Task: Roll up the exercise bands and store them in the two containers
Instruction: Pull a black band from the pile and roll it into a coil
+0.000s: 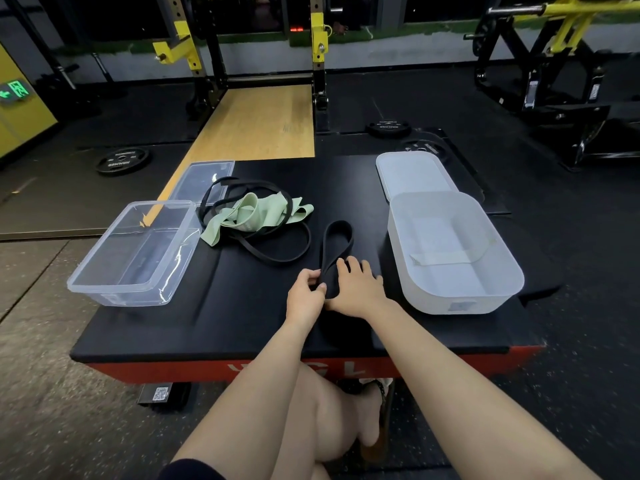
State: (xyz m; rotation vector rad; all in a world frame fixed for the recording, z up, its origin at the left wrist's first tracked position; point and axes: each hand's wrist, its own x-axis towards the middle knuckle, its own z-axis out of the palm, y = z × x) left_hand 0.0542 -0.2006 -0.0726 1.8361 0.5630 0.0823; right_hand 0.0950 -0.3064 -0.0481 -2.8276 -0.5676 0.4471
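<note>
**gymrat22:** While the head view is all we've got, how far along does this look?

**bandnerd:** Barely started imo. Left hand (306,294) pinches the near end of a wide black band (337,245) on the black mat (225,306); right hand (358,284) lies on it with fingers fairly flat, so probably pressing, not gripping. Clear container (104,268) and white container (502,289) hold no bands. Green band (242,220) and thin black band (277,251) sit tangled between them, unrolled.
</note>
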